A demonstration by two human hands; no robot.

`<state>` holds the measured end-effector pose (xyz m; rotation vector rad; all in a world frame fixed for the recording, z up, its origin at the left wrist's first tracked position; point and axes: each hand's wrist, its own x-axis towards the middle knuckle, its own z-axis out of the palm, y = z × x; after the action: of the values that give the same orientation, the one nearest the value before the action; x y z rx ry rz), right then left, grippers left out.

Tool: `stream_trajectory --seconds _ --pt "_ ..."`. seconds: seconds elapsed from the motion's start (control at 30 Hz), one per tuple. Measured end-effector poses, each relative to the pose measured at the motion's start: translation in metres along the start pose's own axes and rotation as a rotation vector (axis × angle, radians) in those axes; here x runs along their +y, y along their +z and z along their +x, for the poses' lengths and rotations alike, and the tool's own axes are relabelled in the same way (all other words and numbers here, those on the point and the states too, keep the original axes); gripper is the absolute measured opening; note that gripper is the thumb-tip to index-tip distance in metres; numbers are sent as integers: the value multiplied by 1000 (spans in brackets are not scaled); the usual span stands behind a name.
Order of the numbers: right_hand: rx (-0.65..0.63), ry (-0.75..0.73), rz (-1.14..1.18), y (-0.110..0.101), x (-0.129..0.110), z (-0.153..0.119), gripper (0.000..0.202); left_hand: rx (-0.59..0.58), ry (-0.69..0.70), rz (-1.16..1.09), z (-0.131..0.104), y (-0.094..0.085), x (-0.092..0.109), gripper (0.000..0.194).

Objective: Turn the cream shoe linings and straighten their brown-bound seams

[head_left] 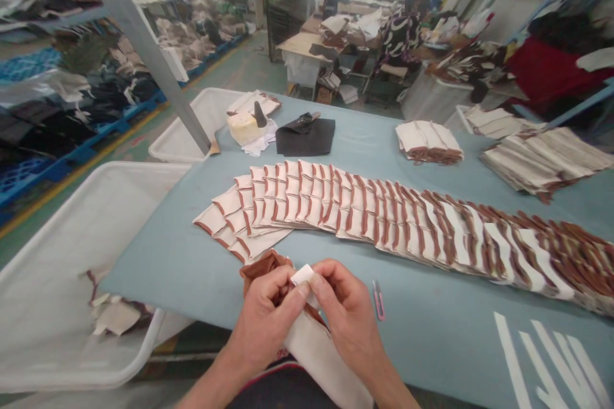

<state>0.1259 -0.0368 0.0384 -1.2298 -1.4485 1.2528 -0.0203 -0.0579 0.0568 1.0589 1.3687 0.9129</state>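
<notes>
My left hand (269, 308) and my right hand (346, 312) meet near the table's front edge, both closed. Between their thumbs and fingers they pinch a small white strip (302, 276). Under them hangs a cream and brown fabric piece (319, 354), its brown part (265, 265) bunched at my left fingers. Just right of my right hand lie pink-handled thread snips (378, 300). Beyond my hands a long overlapping row of cream pieces with brown edges (316, 198) runs across the table, with white strips laid over its right part.
Loose white strips (551, 358) lie at the table's (432, 332) front right. Cream stacks (428, 140) and a black cloth (307, 137) sit at the back. A white bin (81, 204) stands left, beside a metal post (153, 51). A person (400, 35) sits farther off.
</notes>
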Motion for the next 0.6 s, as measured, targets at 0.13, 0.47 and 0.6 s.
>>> stream_trajectory --seconds 0.13,0.47,0.6 --pt "266 -429 -316 -6 0 -2 14 83 10 17 0 2 -3 38" --pt "70 -453 -433 -10 0 -6 18 -74 155 74 -3 2 6 28" --pt "48 -296 -324 -11 -1 -9 22 -141 120 61 -4 -2 6 29"
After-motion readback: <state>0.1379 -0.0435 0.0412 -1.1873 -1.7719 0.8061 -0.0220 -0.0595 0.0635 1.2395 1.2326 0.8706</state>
